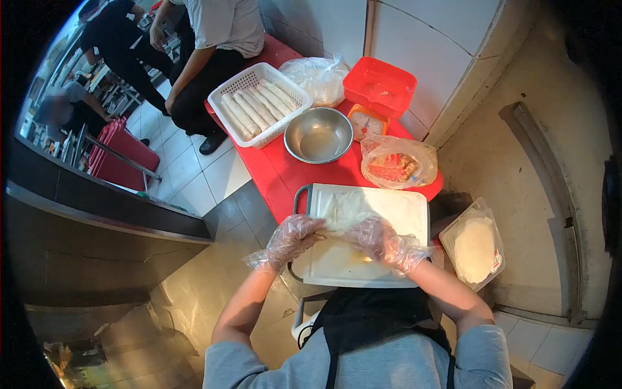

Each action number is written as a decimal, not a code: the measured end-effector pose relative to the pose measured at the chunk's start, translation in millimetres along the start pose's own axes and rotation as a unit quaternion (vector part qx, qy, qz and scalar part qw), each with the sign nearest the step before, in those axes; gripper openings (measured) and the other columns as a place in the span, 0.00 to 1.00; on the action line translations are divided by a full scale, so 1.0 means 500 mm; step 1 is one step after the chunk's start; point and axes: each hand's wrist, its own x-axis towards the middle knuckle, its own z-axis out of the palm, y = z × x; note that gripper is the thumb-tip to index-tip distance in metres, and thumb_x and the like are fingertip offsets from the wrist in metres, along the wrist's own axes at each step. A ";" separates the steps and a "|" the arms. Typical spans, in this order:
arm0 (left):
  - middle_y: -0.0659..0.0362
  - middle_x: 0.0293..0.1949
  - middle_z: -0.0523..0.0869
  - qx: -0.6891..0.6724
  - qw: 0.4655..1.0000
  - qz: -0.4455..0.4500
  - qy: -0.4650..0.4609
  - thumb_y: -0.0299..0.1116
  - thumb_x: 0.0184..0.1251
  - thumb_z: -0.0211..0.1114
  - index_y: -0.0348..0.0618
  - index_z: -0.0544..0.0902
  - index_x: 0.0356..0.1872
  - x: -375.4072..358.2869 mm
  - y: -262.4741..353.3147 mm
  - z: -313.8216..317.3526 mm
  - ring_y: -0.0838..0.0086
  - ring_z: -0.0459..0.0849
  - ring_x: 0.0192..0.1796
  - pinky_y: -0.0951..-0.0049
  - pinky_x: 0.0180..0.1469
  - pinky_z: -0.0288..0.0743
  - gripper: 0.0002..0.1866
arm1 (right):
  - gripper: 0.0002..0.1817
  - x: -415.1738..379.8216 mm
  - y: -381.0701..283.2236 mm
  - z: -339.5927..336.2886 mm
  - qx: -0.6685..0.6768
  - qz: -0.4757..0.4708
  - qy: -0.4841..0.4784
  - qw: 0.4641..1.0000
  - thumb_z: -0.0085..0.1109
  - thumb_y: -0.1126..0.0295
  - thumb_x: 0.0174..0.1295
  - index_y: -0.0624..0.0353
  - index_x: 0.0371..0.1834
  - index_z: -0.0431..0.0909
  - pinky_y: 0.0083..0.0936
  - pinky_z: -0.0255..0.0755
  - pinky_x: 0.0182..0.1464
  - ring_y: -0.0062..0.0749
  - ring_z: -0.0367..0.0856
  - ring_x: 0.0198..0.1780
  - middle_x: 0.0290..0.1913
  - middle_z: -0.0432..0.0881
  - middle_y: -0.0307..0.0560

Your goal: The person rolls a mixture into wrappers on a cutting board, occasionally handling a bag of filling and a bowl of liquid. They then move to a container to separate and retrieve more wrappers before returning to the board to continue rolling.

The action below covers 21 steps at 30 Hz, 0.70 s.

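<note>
A thin, translucent wrapper sheet (350, 206) lies on the white cutting board (408, 275), its near edge gathered up between my hands. My left hand (295, 238), in a clear plastic glove, pinches the wrapper's left end at the board's left side. On the right, my gloved right hand (377, 241) has its fingers closed on the wrapper's near edge; what lies under them is hidden. A steel bowl (318, 136) with some liquid stands beyond the board. Close to it, an open plastic bag (399, 162) holds a reddish-orange filling.
A white basket (223, 97) of several pale rolls sits on the red table (259, 172), near a tied plastic bag (317, 76). A red tray (382, 84) stands by a scale (367, 123). Right of the board is a tub of round wrappers (476, 249). A person (227, 29) sits at the far end.
</note>
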 end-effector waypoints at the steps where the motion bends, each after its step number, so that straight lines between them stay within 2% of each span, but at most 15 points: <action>1: 0.52 0.40 0.87 -0.011 1.000 -0.027 0.004 0.29 0.57 0.74 0.46 0.86 0.48 0.001 0.000 0.003 0.55 0.85 0.43 0.58 0.44 0.78 0.16 | 0.16 -0.008 0.012 0.017 -0.006 -0.001 0.032 0.999 0.63 0.61 0.62 0.56 0.50 0.83 0.42 0.76 0.56 0.46 0.83 0.49 0.45 0.84 0.50; 3: 0.52 0.38 0.86 -0.008 0.999 -0.046 0.001 0.28 0.58 0.73 0.44 0.87 0.45 0.006 -0.003 0.001 0.55 0.85 0.40 0.59 0.41 0.77 0.13 | 0.14 -0.011 0.025 0.040 -0.015 -0.003 0.099 0.995 0.64 0.64 0.60 0.56 0.48 0.83 0.41 0.76 0.54 0.46 0.83 0.49 0.44 0.84 0.50; 5: 0.52 0.36 0.85 0.013 1.000 -0.025 -0.008 0.28 0.59 0.73 0.43 0.88 0.41 0.024 -0.009 -0.002 0.56 0.84 0.38 0.59 0.38 0.77 0.09 | 0.14 -0.009 0.036 0.040 -0.034 0.021 0.089 0.995 0.63 0.68 0.57 0.55 0.46 0.84 0.41 0.76 0.54 0.46 0.82 0.49 0.44 0.84 0.51; 9: 0.52 0.40 0.85 0.061 0.997 -0.051 -0.002 0.30 0.64 0.69 0.41 0.87 0.41 0.043 -0.020 0.007 0.57 0.84 0.40 0.62 0.41 0.77 0.07 | 0.15 0.005 0.037 0.018 -0.075 0.040 0.112 0.990 0.61 0.71 0.53 0.56 0.45 0.84 0.41 0.76 0.52 0.44 0.82 0.47 0.42 0.83 0.50; 11: 0.52 0.39 0.84 0.065 0.997 -0.033 0.028 0.32 0.64 0.70 0.43 0.88 0.40 0.049 -0.027 0.015 0.56 0.83 0.40 0.61 0.41 0.76 0.07 | 0.16 0.026 0.020 0.000 -0.120 0.072 0.018 0.990 0.59 0.71 0.54 0.58 0.47 0.83 0.41 0.76 0.50 0.44 0.81 0.45 0.39 0.82 0.50; 13: 0.53 0.44 0.84 0.047 0.998 -0.031 0.023 0.33 0.66 0.68 0.45 0.87 0.46 0.045 -0.022 0.014 0.55 0.83 0.46 0.59 0.48 0.75 0.10 | 0.18 0.049 0.000 0.007 -0.117 0.064 0.032 0.991 0.58 0.71 0.55 0.61 0.50 0.81 0.41 0.75 0.48 0.44 0.80 0.43 0.36 0.80 0.49; 15: 0.53 0.48 0.84 0.058 0.998 -0.010 0.010 0.35 0.69 0.65 0.46 0.86 0.50 0.038 -0.017 0.013 0.53 0.81 0.53 0.55 0.55 0.73 0.11 | 0.20 0.053 -0.012 0.051 -0.066 0.015 0.156 0.985 0.56 0.71 0.55 0.63 0.53 0.79 0.41 0.75 0.46 0.45 0.79 0.41 0.34 0.79 0.49; 17: 0.53 0.53 0.84 0.099 0.995 0.023 -0.011 0.36 0.73 0.61 0.46 0.85 0.53 0.025 -0.013 0.008 0.49 0.79 0.60 0.51 0.63 0.70 0.12 | 0.22 0.047 -0.008 0.086 -0.037 0.011 0.161 0.986 0.55 0.72 0.55 0.63 0.55 0.78 0.41 0.75 0.45 0.45 0.80 0.41 0.34 0.79 0.50; 20: 0.54 0.62 0.81 0.105 0.992 -0.035 -0.059 0.41 0.74 0.58 0.51 0.83 0.58 0.025 -0.017 -0.003 0.50 0.69 0.72 0.45 0.72 0.57 0.17 | 0.21 0.043 -0.019 0.083 -0.031 0.025 0.152 0.988 0.55 0.72 0.55 0.62 0.54 0.78 0.42 0.76 0.45 0.45 0.80 0.41 0.36 0.80 0.51; 21: 0.55 0.64 0.80 0.116 0.990 -0.031 -0.075 0.42 0.75 0.57 0.51 0.83 0.58 0.033 -0.025 -0.007 0.50 0.67 0.73 0.45 0.74 0.55 0.17 | 0.20 0.043 -0.022 0.076 -0.038 0.034 0.147 0.988 0.55 0.72 0.55 0.61 0.53 0.79 0.42 0.76 0.45 0.46 0.80 0.41 0.36 0.80 0.51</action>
